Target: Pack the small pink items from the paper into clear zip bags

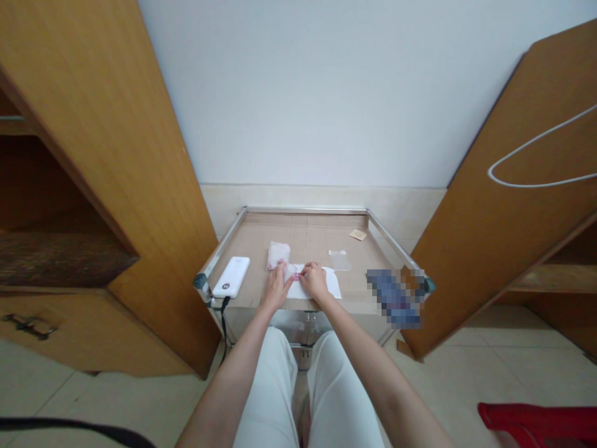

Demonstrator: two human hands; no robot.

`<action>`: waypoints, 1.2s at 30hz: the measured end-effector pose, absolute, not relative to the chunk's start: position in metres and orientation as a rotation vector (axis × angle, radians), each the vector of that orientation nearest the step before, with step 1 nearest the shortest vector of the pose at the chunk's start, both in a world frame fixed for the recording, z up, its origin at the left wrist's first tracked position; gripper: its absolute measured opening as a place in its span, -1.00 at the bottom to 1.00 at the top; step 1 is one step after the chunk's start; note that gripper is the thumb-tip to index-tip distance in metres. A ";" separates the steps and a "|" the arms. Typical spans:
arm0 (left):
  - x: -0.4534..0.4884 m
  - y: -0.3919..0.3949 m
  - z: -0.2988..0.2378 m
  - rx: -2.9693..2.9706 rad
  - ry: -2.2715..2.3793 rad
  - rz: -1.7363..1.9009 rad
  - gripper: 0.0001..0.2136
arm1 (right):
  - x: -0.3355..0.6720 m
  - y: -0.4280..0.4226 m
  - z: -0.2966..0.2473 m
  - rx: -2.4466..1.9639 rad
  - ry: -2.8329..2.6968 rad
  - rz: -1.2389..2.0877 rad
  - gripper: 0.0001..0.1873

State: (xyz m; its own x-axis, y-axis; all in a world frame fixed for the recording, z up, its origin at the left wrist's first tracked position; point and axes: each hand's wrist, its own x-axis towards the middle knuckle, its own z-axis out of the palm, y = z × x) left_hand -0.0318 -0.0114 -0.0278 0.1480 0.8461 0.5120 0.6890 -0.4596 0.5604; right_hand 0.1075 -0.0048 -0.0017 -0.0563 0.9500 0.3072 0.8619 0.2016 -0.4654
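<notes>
A small clear plastic bag with pink along its edge lies between my hands, above a white sheet on the cart top. My left hand holds the bag's left side with its thumb and fingers. At the bag's right edge, my right hand pinches the pink part, fingers drawn together. Just beyond my left hand is a stack of similar clear bags, also with pink showing. A flat clear bag lies beyond my right hand. Fine detail at the fingertips is too small to make out.
A white power bank with a black cable sits at the left. A small beige paper piece lies at the back right, and a pixelated blue item at the right edge. A metal rail borders the top; wooden cabinets flank both sides.
</notes>
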 end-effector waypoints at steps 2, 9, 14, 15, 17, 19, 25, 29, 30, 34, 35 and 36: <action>-0.032 -0.011 -0.028 2.230 1.507 1.207 -0.56 | 0.108 -0.004 -0.001 -1.640 -1.875 0.208 -0.90; -0.032 -0.013 -0.027 2.228 1.502 1.189 -0.56 | 0.102 -0.002 0.017 -1.319 -1.514 0.327 -0.90; -0.033 -0.012 -0.028 2.238 1.490 1.212 -0.56 | 0.098 0.000 0.025 -1.155 -1.712 0.377 -0.87; -0.033 -0.012 -0.029 2.241 1.488 1.219 -0.56 | 0.099 0.001 0.024 -1.154 -1.735 0.381 -0.84; -0.033 -0.012 -0.029 2.242 1.490 1.229 -0.57 | 0.101 0.002 0.021 -1.192 -1.718 0.367 -0.80; -0.033 -0.012 -0.029 2.241 1.493 1.231 -0.57 | 0.104 0.002 0.016 -1.278 -1.687 0.330 -0.79; -0.032 -0.012 -0.029 2.230 1.492 1.225 -0.56 | 0.109 -0.005 0.006 -1.585 -1.929 0.277 -0.86; -0.032 -0.012 -0.029 2.236 1.500 1.220 -0.56 | 0.109 -0.009 0.004 -1.609 -2.038 0.257 -0.82; -0.032 -0.011 -0.029 2.237 1.502 1.218 -0.56 | 0.108 -0.009 0.003 -1.606 -2.048 0.249 -0.83; -0.032 -0.011 -0.030 2.231 1.504 1.210 -0.56 | 0.108 -0.008 0.000 -1.580 -2.025 0.215 -0.87; -0.032 -0.011 -0.030 2.232 1.503 1.208 -0.57 | 0.108 -0.007 0.000 -1.561 -2.003 0.211 -0.87; -0.032 -0.011 -0.030 2.233 1.503 1.206 -0.57 | 0.108 -0.007 0.001 -1.538 -1.971 0.212 -0.88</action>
State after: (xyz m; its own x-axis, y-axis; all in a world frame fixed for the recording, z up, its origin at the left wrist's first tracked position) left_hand -0.0322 -0.0109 -0.0300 0.1545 0.8425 0.5161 0.6864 -0.4673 0.5573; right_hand 0.1084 -0.0068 0.0005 -0.1280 0.9200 0.3704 0.8201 0.3082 -0.4821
